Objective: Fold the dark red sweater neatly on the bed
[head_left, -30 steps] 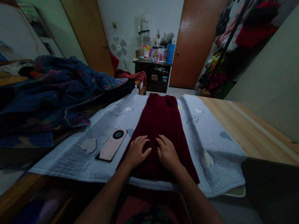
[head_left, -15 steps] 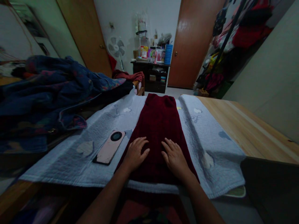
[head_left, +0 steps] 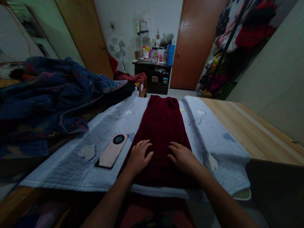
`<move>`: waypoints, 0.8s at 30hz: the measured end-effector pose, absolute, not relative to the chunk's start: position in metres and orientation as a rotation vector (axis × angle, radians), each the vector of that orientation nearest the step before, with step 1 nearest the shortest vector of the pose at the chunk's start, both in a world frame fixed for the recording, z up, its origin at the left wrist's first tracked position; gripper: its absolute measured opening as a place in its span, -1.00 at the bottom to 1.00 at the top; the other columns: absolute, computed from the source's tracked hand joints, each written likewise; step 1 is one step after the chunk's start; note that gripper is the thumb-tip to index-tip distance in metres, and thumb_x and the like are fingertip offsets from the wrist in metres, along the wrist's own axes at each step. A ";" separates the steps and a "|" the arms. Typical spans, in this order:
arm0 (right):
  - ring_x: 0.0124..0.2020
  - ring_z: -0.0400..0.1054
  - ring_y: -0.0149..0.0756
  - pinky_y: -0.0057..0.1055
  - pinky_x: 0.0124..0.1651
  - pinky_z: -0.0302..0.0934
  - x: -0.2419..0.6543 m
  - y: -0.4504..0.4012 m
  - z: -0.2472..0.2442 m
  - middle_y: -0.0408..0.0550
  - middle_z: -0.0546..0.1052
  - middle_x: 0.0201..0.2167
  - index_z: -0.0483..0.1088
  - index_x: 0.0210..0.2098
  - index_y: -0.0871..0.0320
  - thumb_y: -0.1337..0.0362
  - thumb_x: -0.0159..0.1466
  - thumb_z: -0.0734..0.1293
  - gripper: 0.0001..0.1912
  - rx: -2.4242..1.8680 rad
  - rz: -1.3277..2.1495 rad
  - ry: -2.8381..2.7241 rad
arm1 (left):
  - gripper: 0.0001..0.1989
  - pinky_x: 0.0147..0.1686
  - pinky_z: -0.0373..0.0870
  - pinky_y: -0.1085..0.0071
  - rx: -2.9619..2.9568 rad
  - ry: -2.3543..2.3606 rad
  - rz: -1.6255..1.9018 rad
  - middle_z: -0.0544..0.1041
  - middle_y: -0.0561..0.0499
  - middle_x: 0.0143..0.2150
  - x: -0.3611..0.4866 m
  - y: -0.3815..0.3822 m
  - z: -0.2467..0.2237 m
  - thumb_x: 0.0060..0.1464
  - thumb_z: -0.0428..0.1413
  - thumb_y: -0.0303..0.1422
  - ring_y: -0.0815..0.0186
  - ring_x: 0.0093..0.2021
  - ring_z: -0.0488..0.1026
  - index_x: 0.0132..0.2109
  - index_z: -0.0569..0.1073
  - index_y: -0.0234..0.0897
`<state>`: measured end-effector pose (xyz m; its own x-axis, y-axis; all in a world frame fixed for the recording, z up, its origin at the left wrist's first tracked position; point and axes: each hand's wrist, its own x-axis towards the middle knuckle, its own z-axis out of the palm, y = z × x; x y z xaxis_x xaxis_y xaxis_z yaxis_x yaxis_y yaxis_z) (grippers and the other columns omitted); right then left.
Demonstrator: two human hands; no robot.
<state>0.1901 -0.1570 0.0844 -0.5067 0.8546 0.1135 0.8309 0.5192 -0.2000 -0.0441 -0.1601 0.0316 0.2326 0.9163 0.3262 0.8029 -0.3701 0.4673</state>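
A dark red garment [head_left: 162, 126] lies folded in a long strip on a pale blue quilted cloth [head_left: 209, 139] spread over a wooden table [head_left: 249, 129]. My left hand [head_left: 139, 156] rests flat on the near left part of the garment, fingers spread. My right hand [head_left: 184, 157] lies flat on the near right part, close to the garment's right edge. Neither hand grips anything. A pink phone [head_left: 111, 150] lies face down on the cloth just left of my left hand.
A heap of dark blue patterned fabric [head_left: 52, 95] covers the table's left side. Behind stand a dark shelf unit [head_left: 156, 76] with small items, a white fan [head_left: 117, 49], two brown doors, and hanging clothes [head_left: 237, 34] at the right.
My right hand has slid to the right across the garment, away from my left hand, which has stayed almost still. The view has shifted slightly.
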 end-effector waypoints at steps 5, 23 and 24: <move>0.09 0.32 -0.13 -0.17 0.18 0.15 0.159 -0.142 0.093 0.11 0.46 0.04 0.44 -0.05 0.18 0.26 0.33 0.21 -0.73 -1.383 0.054 -2.378 | -0.70 0.19 0.21 0.06 2.309 1.629 0.845 0.38 -0.07 0.20 -0.045 -0.160 0.030 0.16 0.06 -0.32 0.14 0.21 0.25 0.05 0.41 -0.19; 0.34 -0.01 -0.10 -0.02 0.31 -0.05 0.156 -0.145 0.045 0.09 0.19 0.30 0.24 0.21 0.13 0.20 0.33 0.19 -0.53 -1.433 0.228 -2.331 | -0.68 0.20 0.20 0.06 2.311 1.642 0.830 0.37 -0.07 0.21 -0.044 -0.161 0.029 0.17 0.05 -0.30 0.14 0.23 0.23 0.08 0.40 -0.18; 0.34 -0.01 -0.10 -0.01 0.31 -0.05 0.156 -0.145 0.045 0.08 0.19 0.30 0.24 0.21 0.13 0.20 0.33 0.19 -0.53 -1.435 0.240 -2.326 | -0.68 0.20 0.20 0.06 2.313 1.648 0.822 0.37 -0.07 0.21 -0.044 -0.161 0.029 0.18 0.05 -0.30 0.14 0.23 0.23 0.08 0.40 -0.18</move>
